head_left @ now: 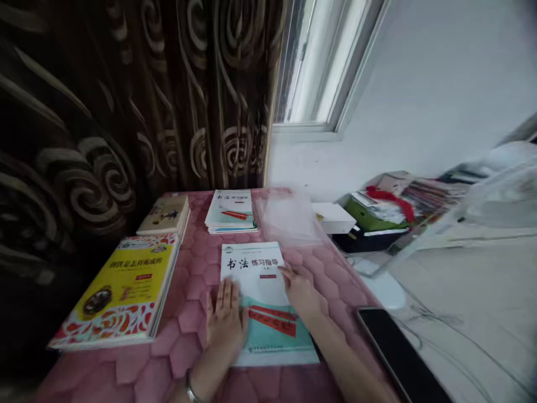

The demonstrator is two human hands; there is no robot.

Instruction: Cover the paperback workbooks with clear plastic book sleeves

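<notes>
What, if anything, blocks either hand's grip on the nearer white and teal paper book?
Nothing visible: the left hand and right hand touch opposite side edges of the nearer white and teal paper book.

"What surrounds the workbook on the table?"
"Left of it, a book stack; behind-left, a second stack. Behind it, slightly left, a booklet pile; farther behind, the curtain."
"And its right?"
"The phone, toward its front-right."
</notes>
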